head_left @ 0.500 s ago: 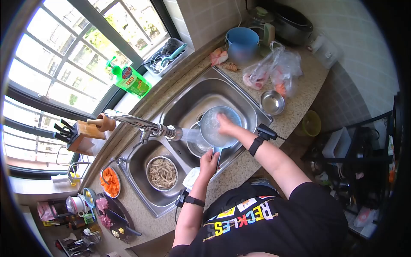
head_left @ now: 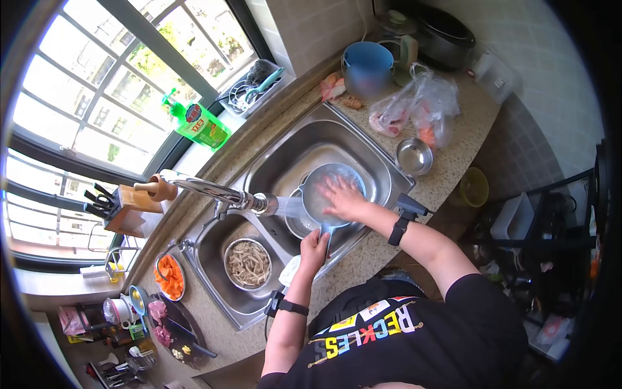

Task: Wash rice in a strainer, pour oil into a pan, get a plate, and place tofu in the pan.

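My left hand (head_left: 314,248) is wrapped round the handle of a blue-rimmed strainer (head_left: 315,187). It is held over the larger sink basin (head_left: 278,152). Inside the strainer my right hand (head_left: 343,200) lies palm down with its fingers spread. Water runs from the faucet (head_left: 260,203) toward the strainer's left side. Partly hidden beneath the strainer is a metal bowl (head_left: 295,227). The smaller basin (head_left: 210,259) holds a metal bowl of pale strips (head_left: 247,264).
Sliced carrots (head_left: 170,277) fill a dish on the left counter, near a dark cutting board (head_left: 194,334) with meat and a knife. A small steel bowl (head_left: 413,157), plastic bags (head_left: 414,107) and a blue bucket (head_left: 367,63) stand at right. Green soap bottle (head_left: 202,126) is on the sill.
My right hand has gone from fingers dipped into the strainer to lying flatter with fingers spread. My left hand keeps its hold on the handle.
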{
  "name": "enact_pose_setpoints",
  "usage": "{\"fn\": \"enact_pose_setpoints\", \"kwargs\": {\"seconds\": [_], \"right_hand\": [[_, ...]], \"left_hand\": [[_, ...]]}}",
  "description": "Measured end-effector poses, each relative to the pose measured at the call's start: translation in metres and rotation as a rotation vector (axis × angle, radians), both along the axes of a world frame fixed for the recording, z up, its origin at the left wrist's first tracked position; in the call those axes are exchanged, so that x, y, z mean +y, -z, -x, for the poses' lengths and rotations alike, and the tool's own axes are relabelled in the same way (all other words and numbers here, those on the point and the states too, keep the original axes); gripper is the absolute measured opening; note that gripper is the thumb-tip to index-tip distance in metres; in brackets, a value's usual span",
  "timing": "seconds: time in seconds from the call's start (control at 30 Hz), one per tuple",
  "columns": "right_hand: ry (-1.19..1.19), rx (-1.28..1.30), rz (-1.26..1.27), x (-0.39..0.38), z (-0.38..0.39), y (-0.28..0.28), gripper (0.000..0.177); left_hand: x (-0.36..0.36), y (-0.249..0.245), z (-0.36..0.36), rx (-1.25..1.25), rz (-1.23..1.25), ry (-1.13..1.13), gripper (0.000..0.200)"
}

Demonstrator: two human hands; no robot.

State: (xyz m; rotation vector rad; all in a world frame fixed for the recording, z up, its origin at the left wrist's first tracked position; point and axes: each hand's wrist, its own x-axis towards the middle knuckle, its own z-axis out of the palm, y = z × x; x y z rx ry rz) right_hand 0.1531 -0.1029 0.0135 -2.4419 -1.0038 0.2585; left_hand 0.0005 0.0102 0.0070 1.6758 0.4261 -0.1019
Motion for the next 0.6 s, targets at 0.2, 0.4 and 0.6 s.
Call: {"fn": "enact_pose_setpoints", "kwargs": {"seconds": [0.2,0.4,0.6], "right_hand": [[-0.163,-0.116,0.292,-0.005,0.003,0.001,0.062],[-0.239,0.033,0.246,-0.015,0.002,0.003,0.054],[0.376,-0.018,-0.645,-0.037,-0.023,-0.014,0.014]], "left_hand": [[0.001,-0.005,-0.004,0.009,-0.071,0.033,0.02],[0.003,-0.002,-0.003,0.022,-0.085,0.077,0.021],[0.007,-0.01,-0.001,0.05,-0.111,0.084,0.021]]}}
